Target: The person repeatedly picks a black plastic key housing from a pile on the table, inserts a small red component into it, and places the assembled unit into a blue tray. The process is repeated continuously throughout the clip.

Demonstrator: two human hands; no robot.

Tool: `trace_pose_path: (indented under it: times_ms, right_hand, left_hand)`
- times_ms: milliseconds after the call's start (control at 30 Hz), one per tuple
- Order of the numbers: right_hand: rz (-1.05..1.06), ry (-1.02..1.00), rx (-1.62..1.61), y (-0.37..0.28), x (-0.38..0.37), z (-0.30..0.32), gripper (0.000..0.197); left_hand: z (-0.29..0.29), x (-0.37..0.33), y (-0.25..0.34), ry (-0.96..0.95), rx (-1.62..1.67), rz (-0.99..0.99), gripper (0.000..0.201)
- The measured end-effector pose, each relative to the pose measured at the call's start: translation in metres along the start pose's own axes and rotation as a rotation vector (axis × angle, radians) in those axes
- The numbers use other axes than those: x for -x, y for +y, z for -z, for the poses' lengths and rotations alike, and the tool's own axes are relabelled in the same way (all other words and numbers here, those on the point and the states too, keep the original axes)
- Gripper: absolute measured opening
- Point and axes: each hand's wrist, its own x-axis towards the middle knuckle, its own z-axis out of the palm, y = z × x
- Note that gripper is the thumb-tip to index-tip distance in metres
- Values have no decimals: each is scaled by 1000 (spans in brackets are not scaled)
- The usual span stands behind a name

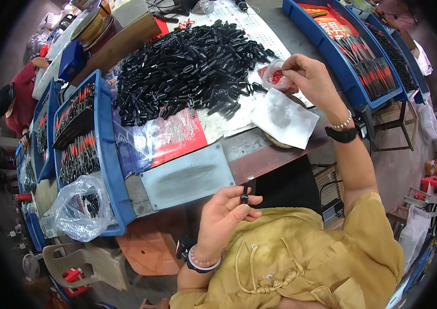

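Note:
My left hand (223, 211) is closed in a pinch near my body, just off the table's front edge. Between its thumb and fingers stands a small black plastic part (244, 197). Over the right side of the table, my right hand (306, 80) is at a clear plastic bag (269, 77) of small red pieces (276, 76). Its thumb and fingertips are pressed together at the bag's rim; what they pinch is too small to make out. Left of the bag spreads a large heap of black plastic parts (187, 72). White paper (285, 116) with a grey smudge lies below the bag.
A pale, smudged board (187, 177) lies along the table's front edge. Blue trays of black-and-red parts flank the table, one at left (106, 154) and one at right (326, 41). A clear bag (82, 211) hangs over the left tray. Another person (22, 103) is at far left.

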Motion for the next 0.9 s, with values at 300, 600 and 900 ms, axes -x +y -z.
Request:
trace_pose_path:
  times_ms: [300,600,900]
  right_hand:
    - [-192,-442,-555,-52,98,-44,11]
    - [-363,-513,-758,-54,123,-64,9]
    - [-487,-576,-875,-56,131,-66,13]
  left_hand:
    - [-6,-1,-2,-44,50,-33,34]
    - [-12,3,-3,-90,16,42,35]
    - [-9,6,2,-184,-46,64,30]
